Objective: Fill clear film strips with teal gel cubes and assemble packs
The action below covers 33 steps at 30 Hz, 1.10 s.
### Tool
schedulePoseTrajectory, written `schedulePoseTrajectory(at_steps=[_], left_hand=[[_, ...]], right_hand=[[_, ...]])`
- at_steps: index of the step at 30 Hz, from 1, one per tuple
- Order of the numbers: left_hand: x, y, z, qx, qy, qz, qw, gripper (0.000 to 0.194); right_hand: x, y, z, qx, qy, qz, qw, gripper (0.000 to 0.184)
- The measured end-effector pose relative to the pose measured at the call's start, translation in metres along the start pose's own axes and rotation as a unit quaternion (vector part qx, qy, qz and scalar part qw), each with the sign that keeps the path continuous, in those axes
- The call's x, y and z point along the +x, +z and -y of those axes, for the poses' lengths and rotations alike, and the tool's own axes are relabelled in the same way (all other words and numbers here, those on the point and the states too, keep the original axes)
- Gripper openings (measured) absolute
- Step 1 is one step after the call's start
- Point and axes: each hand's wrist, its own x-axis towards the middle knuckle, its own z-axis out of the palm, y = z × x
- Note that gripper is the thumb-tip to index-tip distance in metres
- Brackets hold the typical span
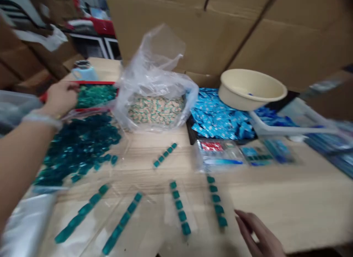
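My left hand [62, 97] is at the left end of a red-rimmed tray [96, 82] of small green pieces [96, 95]. Its fingers are curled together; whatever they may hold is hidden by blur. Beneath that wrist lies a heap of dark teal square packets [85, 143]. At the lower right, my right hand [256, 233] has its fingers stretched out, with nothing visible in them. It is just right of a teal packet strip [216, 199]. Other strips lie in a fan on clear bags: a left one [82, 213], a second [122, 224] and a third [179, 204].
A short teal strip [165, 154] lies mid-table. Behind it stand a clear bag [157, 80] of patterned pieces, a heap of blue packets [220, 115] and a cream basin [252, 88]. Filled clear pouches [219, 155] lie at right. Cardboard [171, 14] walls the back.
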Motion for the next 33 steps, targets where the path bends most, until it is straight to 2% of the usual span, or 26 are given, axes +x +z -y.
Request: schedulePoseTrajectory(at_steps=[2,4,5,7,9,10,11,12,13,14,15,16,17,19,21,23,25,28,30,33], left_hand=[[-0.025,0.010,0.035,0.065,0.026,0.077,0.995,0.026],[-0.057,0.021,0.048,0.083,0.057,0.118,0.988,0.021],[-0.077,0.025,0.042,0.068,0.080,0.106,0.989,0.020],[-0.125,0.033,0.004,-0.023,0.111,0.053,0.992,0.024],[-0.182,0.042,-0.055,-0.171,0.076,0.097,0.977,0.030],[-0.212,0.047,-0.085,-0.266,0.028,0.151,0.952,0.032],[-0.240,0.052,-0.113,-0.378,-0.021,0.225,0.898,0.033],[-0.265,0.058,-0.135,-0.477,-0.069,0.273,0.833,0.037],[-0.287,0.062,-0.151,-0.543,-0.108,0.308,0.774,0.042],[-0.304,0.067,-0.162,-0.582,-0.132,0.313,0.739,0.044],[-0.317,0.070,-0.167,-0.608,-0.142,0.311,0.717,0.044],[-0.326,0.074,-0.168,-0.614,-0.145,0.301,0.716,0.042],[-0.332,0.077,-0.167,-0.600,-0.139,0.292,0.732,0.039],[-0.338,0.089,-0.163,-0.519,-0.104,0.311,0.789,0.033],[-0.341,0.105,-0.161,-0.397,-0.021,0.356,0.846,0.025],[-0.344,0.125,-0.165,-0.285,0.099,0.379,0.875,0.021],[-0.347,0.144,-0.172,-0.193,0.214,0.374,0.881,0.022],[-0.351,0.165,-0.183,-0.091,0.326,0.376,0.862,0.021],[-0.353,0.175,-0.189,-0.058,0.360,0.380,0.850,0.019],[-0.355,0.184,-0.196,-0.035,0.376,0.386,0.842,0.018]], right_hand=[[-0.007,-0.002,0.002,0.001,0.012,-0.004,1.000,0.018],[-0.013,-0.001,0.006,0.007,0.028,0.003,1.000,0.017],[-0.014,0.001,0.011,0.014,0.030,0.007,0.999,0.017],[-0.007,0.009,0.031,0.043,0.015,0.006,0.999,0.017],[0.011,0.025,0.065,0.096,-0.016,0.010,0.995,0.017],[0.023,0.035,0.084,0.134,-0.032,0.022,0.990,0.019],[0.035,0.045,0.103,0.176,-0.030,0.037,0.983,0.024],[0.046,0.054,0.120,0.219,-0.015,0.056,0.974,0.028],[0.054,0.061,0.131,0.250,-0.002,0.074,0.965,0.028],[0.059,0.066,0.136,0.248,-0.002,0.066,0.967,0.027],[0.060,0.068,0.133,0.217,-0.013,0.049,0.975,0.027],[0.057,0.068,0.124,0.155,-0.018,0.017,0.988,0.028],[0.051,0.066,0.108,0.075,-0.012,-0.024,0.997,0.029],[0.034,0.060,0.069,-0.085,0.033,-0.088,0.992,0.036],[0.017,0.053,0.032,-0.177,0.068,-0.087,0.978,0.040],[0.004,0.046,0.005,-0.206,0.054,-0.044,0.976,0.037],[-0.003,0.036,-0.011,-0.195,0.005,0.010,0.981,0.035],[-0.007,0.020,-0.028,-0.155,-0.055,0.073,0.984,0.041],[-0.007,0.011,-0.036,-0.134,-0.069,0.095,0.984,0.045],[-0.006,0.006,-0.046,-0.123,-0.079,0.108,0.983,0.045]])
